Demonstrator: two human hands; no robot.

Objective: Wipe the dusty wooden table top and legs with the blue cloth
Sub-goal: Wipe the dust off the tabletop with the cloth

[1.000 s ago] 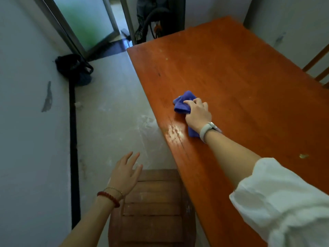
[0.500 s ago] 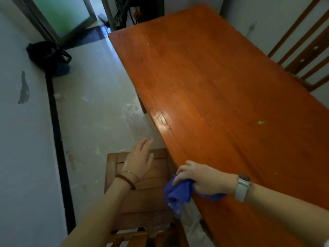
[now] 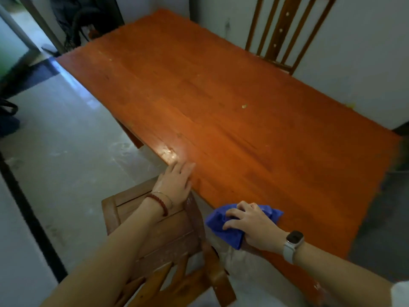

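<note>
Lying bunched on the wooden table point(image 3: 221, 103) near its edge, the blue cloth point(image 3: 223, 224) stretches crosswise under the right hand point(image 3: 250, 224), whose curled fingers grip it; the left hand point(image 3: 177, 185) rests flat, fingers straight, at the table's edge above a chair point(image 3: 159, 235).

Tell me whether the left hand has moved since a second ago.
Yes. The left hand went from above the floor to the wooden table, its fingers now on the near edge.

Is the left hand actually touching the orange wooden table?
Touching. In the head view, the left hand lies flat with straight fingers on the near edge of the orange wooden table, no gap showing beneath the fingertips.
</note>
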